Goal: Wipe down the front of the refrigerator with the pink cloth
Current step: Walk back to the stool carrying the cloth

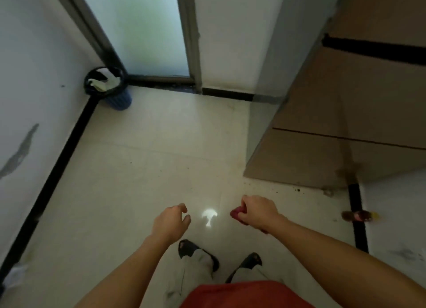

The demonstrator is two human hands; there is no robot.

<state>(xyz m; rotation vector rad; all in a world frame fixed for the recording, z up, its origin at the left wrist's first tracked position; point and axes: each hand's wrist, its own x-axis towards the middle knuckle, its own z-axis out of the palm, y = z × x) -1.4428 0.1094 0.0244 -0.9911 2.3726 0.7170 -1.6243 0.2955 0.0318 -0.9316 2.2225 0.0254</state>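
The refrigerator [359, 104] is a tall beige unit with a black band and a thin seam across its front; it stands at the right, seen from above. My right hand [259, 212] grips the bunched pink cloth [236, 214], which pokes out to the left of my fist, low over the floor and in front of the refrigerator's bottom corner. My left hand [170, 221] hangs beside it with fingers loosely curled and holds nothing. Neither hand touches the refrigerator.
A blue bin [108, 88] lined with a black bag stands in the far left corner by a frosted glass door [138, 30]. A bottle [358, 215] lies on the floor at the right. My feet [198, 253] stand on pale tiles.
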